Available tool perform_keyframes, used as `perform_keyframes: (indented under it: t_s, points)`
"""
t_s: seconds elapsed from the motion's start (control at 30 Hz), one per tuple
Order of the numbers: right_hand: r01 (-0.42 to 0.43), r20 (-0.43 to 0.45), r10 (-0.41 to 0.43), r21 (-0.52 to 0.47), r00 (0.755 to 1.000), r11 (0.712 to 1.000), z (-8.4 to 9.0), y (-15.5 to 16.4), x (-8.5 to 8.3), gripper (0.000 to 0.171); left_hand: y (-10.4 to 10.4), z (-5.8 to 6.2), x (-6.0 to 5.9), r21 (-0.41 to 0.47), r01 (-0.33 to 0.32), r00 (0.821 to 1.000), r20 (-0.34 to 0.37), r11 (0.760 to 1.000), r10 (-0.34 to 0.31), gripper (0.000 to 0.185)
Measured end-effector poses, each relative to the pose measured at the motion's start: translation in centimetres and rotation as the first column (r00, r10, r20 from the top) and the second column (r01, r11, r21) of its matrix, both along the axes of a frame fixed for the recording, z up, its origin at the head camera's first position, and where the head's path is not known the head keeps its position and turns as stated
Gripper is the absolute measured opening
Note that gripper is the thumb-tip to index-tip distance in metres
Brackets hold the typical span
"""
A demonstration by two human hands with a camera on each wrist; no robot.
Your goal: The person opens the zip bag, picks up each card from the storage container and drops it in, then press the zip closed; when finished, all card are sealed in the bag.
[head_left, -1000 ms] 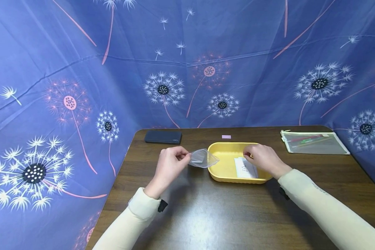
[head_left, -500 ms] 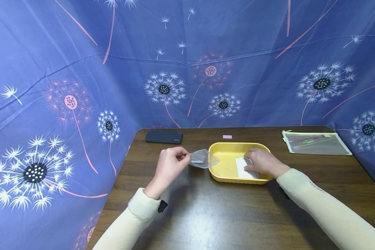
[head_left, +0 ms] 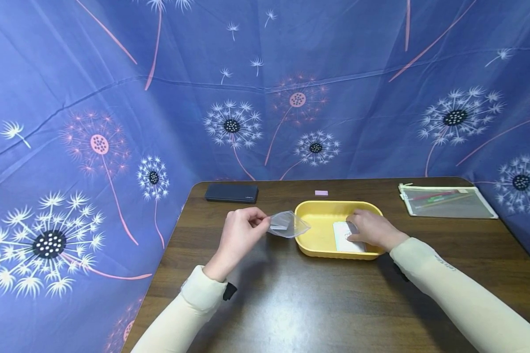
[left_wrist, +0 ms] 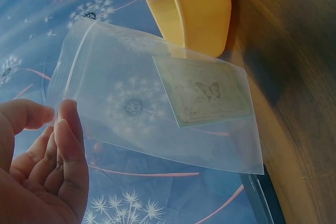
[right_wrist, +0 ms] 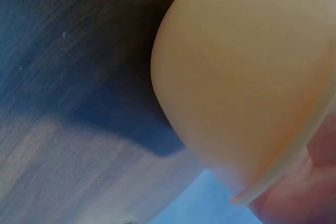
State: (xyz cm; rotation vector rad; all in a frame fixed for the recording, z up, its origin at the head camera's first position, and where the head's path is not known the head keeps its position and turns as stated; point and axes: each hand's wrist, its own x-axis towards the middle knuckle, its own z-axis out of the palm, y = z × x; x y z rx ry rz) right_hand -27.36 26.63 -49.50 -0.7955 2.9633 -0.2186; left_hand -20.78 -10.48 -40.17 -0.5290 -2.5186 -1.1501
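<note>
Presently catalogued, one table scene, head view unless noted.

Item 1: left hand (head_left: 240, 233), centre-left of the frame, fingers curled, thumb and fingertips pinching one corner of a small clear plastic zip bag (head_left: 288, 224). The bag is held in the air, its far end reaching toward the near-left rim of the tray, judged so that its mouth stays within reach of the other hand. The left wrist view shows a pale square card with a butterfly print (left_wrist: 205, 92) already inside the bag, resting against the lower side.

Item 2: right hand (head_left: 371, 229), centre-right, lowered into a shallow yellow oval plastic tray (head_left: 318, 230). Its fingers rest bent on a white paper card with small markings (head_left: 342, 240) lying flat on the tray floor. Whether they pinch the card or merely press it cannot be told; the right wrist view shows only the tray's outer wall and the table.

Item 3: dark brown wood-grain table (head_left: 291, 304), bearing all of the above.

Item 4: flat black rectangular case (head_left: 231, 192), upper-left corner of the table, well apart from both hands.

Item 5: small pink slip (head_left: 321, 193), just behind the tray.

Item 6: clear mesh zip pouch holding pens (head_left: 446, 201), upper right of the table.

Item 7: blue dandelion-print cloth (head_left: 115, 98), hung as backdrop on three sides.
</note>
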Motion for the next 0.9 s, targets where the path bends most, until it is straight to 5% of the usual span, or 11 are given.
perform_keyframes:
  t_s: [0.4,0.9]
  points:
    - [0.007,-0.053,-0.007,0.014,0.999,1.0,0.5,0.2,-0.1,0.045,0.0,0.0,0.1,0.005,-0.011,1.0,0.01,1.0,0.011,0.01]
    - [0.006,-0.133,-0.013,-0.055,0.991,0.998,3.5,0.6,0.5,0.016,0.0,0.1,0.1,0.002,-0.005,1.0,0.006,1.0,0.005,0.01]
